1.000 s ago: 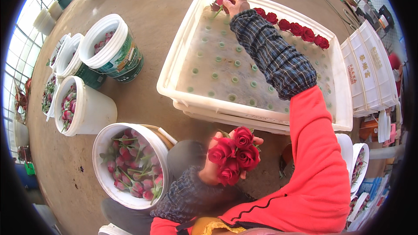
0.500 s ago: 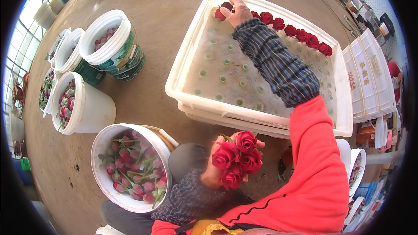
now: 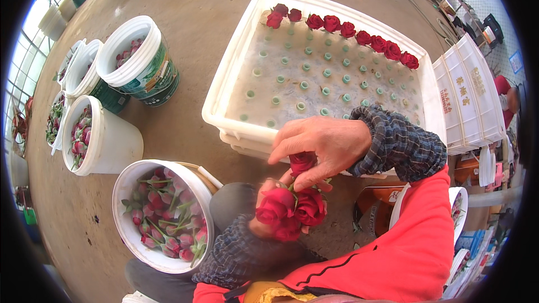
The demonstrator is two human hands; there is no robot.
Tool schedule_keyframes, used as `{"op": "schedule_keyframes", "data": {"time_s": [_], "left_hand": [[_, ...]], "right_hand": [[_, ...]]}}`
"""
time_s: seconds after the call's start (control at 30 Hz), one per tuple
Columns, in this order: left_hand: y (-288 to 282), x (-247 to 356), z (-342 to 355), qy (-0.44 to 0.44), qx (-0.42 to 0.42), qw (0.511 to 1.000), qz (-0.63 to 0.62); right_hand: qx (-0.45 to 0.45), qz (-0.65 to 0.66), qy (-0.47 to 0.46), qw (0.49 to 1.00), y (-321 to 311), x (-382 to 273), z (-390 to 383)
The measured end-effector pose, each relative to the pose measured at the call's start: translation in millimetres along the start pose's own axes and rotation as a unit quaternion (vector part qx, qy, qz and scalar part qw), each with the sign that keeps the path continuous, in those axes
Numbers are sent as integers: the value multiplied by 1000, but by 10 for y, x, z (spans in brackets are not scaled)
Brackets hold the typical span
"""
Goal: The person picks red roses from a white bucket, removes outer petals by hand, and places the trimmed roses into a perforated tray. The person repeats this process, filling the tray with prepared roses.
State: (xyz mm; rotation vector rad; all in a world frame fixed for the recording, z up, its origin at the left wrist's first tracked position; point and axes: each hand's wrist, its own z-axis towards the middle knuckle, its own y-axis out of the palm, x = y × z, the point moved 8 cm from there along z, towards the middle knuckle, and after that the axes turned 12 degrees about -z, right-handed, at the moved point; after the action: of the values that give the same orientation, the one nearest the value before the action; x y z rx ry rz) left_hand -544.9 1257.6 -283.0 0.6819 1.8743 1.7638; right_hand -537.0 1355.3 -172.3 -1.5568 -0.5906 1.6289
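My right hand (image 3: 323, 146) pinches one red rose head (image 3: 301, 162) just above the bunch (image 3: 289, 210) my left hand (image 3: 264, 207) clamps, over the tray's (image 3: 224, 106) near rim; tugging sideways prob. snaps stem or loosens others.

The left hand (image 3: 264, 221) is mostly hidden behind the red roses (image 3: 289, 210).

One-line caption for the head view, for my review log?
Right hand plucks one red rose from the bunch of red roses in left hand, beside white plastic tray.
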Motion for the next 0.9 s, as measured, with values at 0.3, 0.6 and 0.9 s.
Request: {"op": "schedule_keyframes", "data": {"time_s": [0.3,0.6,0.9], "left_hand": [[13,154,78,107,-89,987,-82],[-82,80,100,78,-30,996,-36],[-101,127,125,86,6,996,-5]], "right_hand": [[408,-25,182,894,-1426,1142,-462],[498,-343,260,753,-1709,2537,-395],[414,-434,274,751,-1480,2449,-144]]}}
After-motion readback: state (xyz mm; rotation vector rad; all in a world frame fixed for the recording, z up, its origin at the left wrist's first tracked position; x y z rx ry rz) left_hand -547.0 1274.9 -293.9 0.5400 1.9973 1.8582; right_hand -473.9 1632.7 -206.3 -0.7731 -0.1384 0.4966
